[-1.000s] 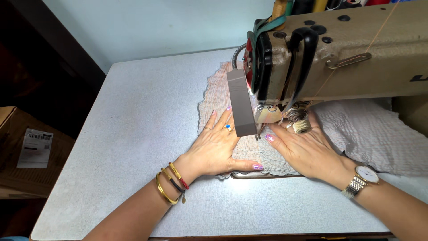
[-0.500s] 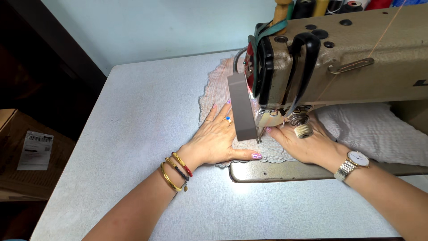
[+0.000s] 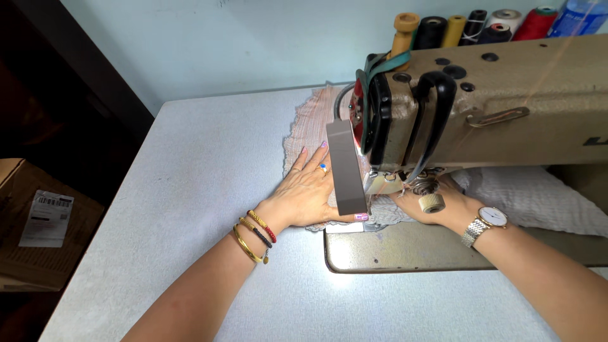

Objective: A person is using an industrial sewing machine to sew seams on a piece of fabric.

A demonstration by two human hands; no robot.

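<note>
Two bare hands are laid on a crinkled, pale pink fabric (image 3: 304, 126) spread under the head of a beige industrial sewing machine (image 3: 506, 107). The left hand (image 3: 310, 193) is pressed flat and open on the cloth, fingers spread, with a blue-stoned ring worn on one finger and beaded and gold bangles (image 3: 253, 235) stacked at the wrist. The right hand (image 3: 437, 206) is rested on the fabric just behind the needle area; its fingers are hidden by the machine head, so its pose cannot be told. A metal-banded wristwatch (image 3: 486, 223) with a white round dial is worn on that wrist. The fabric is puckered in fine ridges, its frilled edge lying on the speckled grey-white table (image 3: 190, 164), while a whiter, similarly crinkled stretch is seen to the right of the machine. A shiny metal bed plate (image 3: 405, 250) is set into the table below the hands. Thread spools (image 3: 468, 25) in mustard, black, yellow, white and red are lined up behind the machine. At the far left, a brown cardboard box (image 3: 31, 234) bearing a white rectangular label with a barcode is seen beside the table.
</note>
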